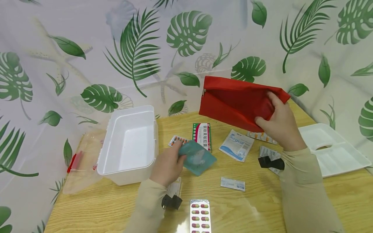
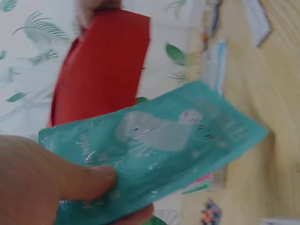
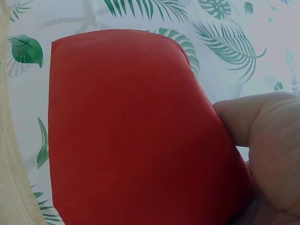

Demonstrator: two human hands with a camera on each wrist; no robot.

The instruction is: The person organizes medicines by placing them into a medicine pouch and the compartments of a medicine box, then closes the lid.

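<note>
My left hand (image 1: 167, 166) pinches a flat teal packet (image 1: 199, 159) by one corner, thumb on top, over the middle of the table. A pale printed shape marks the packet's face in the left wrist view. A red zip pouch (image 1: 224, 110) hangs in the air at the back right, its mouth spread open. My right hand (image 1: 281, 124) grips that pouch at its right end, with fingers reaching inside the opening. In the right wrist view the pouch (image 3: 136, 126) fills the middle, thumb at its zipped edge. The packet is lower than the pouch and apart from it.
A white box (image 1: 128, 142) stands at left beside a clear plastic bag (image 1: 84, 161). A white compartment tray (image 1: 344, 161) lies at right. Between them are a medicine box (image 1: 207, 136), a Surgical packet (image 1: 237, 145), a small white packet (image 1: 232, 183) and a capsule blister (image 1: 200, 215).
</note>
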